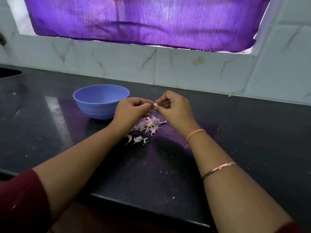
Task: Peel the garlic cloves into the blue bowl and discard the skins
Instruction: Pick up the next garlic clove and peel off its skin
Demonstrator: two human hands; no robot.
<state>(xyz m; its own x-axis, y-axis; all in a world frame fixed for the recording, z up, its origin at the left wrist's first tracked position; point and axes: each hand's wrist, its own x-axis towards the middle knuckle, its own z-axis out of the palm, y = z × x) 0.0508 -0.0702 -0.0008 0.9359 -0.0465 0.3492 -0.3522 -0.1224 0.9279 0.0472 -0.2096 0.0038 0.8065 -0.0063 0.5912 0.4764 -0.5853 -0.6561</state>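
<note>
Head view: a purple curtain (151, 22) hangs across the far wall, above a band of pale marbled tiles (202, 68). Below them a black countertop (252, 140) runs from left to right and reaches the near edge. Two bare forearms stretch from the near side towards the middle of the counter, the left one coming out of a maroon sleeve (21, 199).

The blue bowl (94, 110) stands upright on the counter, left of centre and towards the far side, just beside the left hand (133, 110). That hand and the right hand (175, 108) meet fingertip to fingertip above the counter, both with fingers curled, and together they pinch a single garlic clove (155, 104) between them. The clove is pale and only partly seen past the fingers.

Right under the hands lies a loose pile of skins (149, 125), pinkish white, on the counter. A smaller scatter of skins (137, 139) lies a little nearer. The right arm wears a thin metal bangle (218, 169) on the forearm and an orange band (196, 133) at the wrist.
</note>
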